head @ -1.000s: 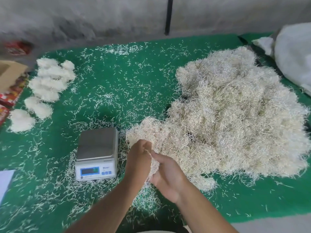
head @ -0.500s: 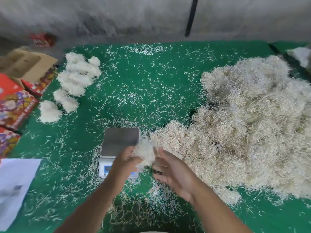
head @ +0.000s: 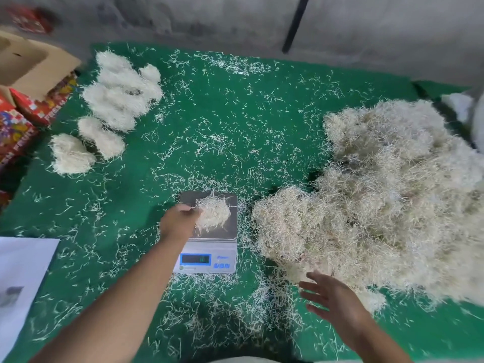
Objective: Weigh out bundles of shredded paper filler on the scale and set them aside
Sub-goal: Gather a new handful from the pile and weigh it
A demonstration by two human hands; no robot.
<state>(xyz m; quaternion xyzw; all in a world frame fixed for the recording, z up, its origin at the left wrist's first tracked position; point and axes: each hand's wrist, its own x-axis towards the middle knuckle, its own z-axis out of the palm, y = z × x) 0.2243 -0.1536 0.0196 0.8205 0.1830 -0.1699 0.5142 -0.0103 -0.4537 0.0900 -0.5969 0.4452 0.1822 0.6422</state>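
Scale (head: 209, 247) readout blurred, unreadable. Your left hand (head: 180, 222) covers the bundle's (head: 213, 213) left edge on the pan, fingers on it, grasp unclear. Right hand (head: 332, 299) spread, empty, beside the pile (head: 379, 192).

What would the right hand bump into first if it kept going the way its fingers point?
Probably the big pile of shredded paper. The right hand is open, fingers pointing up-left toward the pile's near edge, though height above the table is hard to judge.

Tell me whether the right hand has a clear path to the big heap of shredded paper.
Probably yes: the right hand hovers open at the edge of the big heap, with nothing between them.
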